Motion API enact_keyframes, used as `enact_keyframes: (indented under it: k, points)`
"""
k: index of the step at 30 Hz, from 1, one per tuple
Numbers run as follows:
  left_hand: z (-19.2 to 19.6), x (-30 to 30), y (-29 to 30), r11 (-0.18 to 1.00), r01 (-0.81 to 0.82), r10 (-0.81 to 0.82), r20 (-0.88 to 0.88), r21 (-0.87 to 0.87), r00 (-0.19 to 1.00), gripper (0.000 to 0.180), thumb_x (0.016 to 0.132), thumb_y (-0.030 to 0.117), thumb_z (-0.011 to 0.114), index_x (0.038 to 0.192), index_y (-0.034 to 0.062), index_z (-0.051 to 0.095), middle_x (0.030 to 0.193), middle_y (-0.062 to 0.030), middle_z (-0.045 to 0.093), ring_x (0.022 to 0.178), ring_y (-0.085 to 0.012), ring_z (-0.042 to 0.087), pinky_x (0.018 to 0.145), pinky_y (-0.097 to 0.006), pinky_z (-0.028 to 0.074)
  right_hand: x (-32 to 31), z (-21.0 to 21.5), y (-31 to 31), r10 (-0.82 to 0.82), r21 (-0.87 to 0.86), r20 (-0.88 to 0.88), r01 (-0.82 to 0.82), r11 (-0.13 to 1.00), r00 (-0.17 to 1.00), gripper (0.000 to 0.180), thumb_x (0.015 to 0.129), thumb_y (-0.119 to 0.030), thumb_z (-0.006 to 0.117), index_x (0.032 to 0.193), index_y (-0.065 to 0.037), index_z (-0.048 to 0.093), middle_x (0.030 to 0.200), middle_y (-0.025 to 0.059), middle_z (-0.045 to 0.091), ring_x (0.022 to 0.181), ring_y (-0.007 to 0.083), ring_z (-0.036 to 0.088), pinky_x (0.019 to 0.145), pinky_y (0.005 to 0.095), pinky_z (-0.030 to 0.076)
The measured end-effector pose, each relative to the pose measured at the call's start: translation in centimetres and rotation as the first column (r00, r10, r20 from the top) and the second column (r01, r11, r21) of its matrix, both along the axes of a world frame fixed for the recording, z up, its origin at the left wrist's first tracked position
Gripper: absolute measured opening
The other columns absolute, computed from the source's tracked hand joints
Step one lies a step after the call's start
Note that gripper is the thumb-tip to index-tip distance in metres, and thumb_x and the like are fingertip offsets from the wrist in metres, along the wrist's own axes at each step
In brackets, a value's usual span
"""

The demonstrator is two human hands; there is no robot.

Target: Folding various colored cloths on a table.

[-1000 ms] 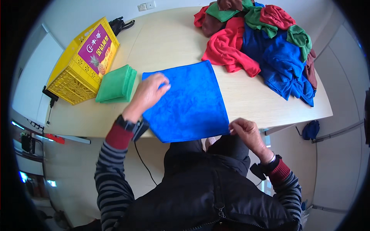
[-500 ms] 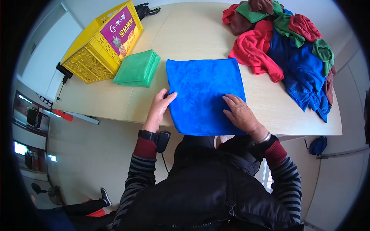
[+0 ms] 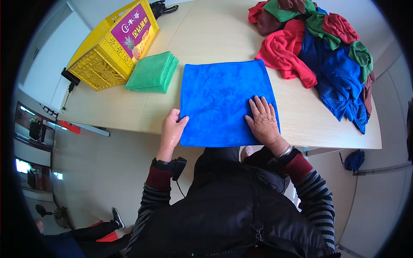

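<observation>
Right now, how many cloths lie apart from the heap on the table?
2: a blue cloth spread flat under both hands at the near edge, and a folded green cloth beside the yellow crate. The heap may hide more.

Vs 1 s ago: left hand [image 3: 172, 129] is off the far-left part of the blue cloth [image 3: 223, 101] and now sits at its near-left corner, fingers [image 3: 183, 121] curled on the edge at the near rim of the tabletop [image 3: 116, 116]. Right hand [image 3: 263, 120] was below the tabletop edge near the body; now lies flat, palm down, on the cloth's near-right part, fingers spread. Cloth lay skewed w/ its near edge hanging over the rim; now squared up, flat, near edge along the rim. Vs 0.5 s ago: both hands slightly nearer the near corners, cloth smoother.
</observation>
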State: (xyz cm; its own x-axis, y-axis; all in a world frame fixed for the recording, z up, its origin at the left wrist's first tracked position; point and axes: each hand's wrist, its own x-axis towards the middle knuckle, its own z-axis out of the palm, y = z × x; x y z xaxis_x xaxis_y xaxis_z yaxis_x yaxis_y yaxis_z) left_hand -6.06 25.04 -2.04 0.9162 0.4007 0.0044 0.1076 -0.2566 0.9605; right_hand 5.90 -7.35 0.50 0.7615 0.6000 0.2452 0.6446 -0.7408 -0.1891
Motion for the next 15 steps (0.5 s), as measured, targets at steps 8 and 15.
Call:
enact_keyframes:
  k: [8, 15]
  points:
    - [1.0, -1.1, 2.3, 0.930, -0.091, 0.134, -0.097, 0.357, 0.986, 0.036, 0.087, 0.013, 0.072, 0.119, 0.0044, 0.059, 0.076, -0.0121, 0.067, 0.065, -0.0208, 0.063, 0.063, -0.038, 0.051, -2.4, 3.8, 0.5, 0.136, 0.010, -0.177, -0.137, 0.991, 0.975, 0.055, 0.095, -0.031, 0.062, 0.140, -0.003, 0.052, 0.147, 0.0220, 0.047, 0.139, 0.0394, 0.041, 0.114, 0.0472, 0.034]
    - [2.1, 1.4, -1.7, 0.481, -0.151, 0.166, 0.079, 0.863, 0.983, 0.058, 0.078, 0.021, 0.077, 0.129, 0.0040, 0.055, 0.121, -0.0193, 0.063, 0.113, -0.0387, 0.059, 0.095, -0.049, 0.047, 2.3, 3.5, 1.1, 0.192, 0.040, -0.038, -0.191, 0.981, 0.981, 0.052, 0.096, -0.028, 0.062, 0.139, -0.001, 0.052, 0.141, 0.0223, 0.053, 0.134, 0.0381, 0.048, 0.110, 0.0475, 0.040]
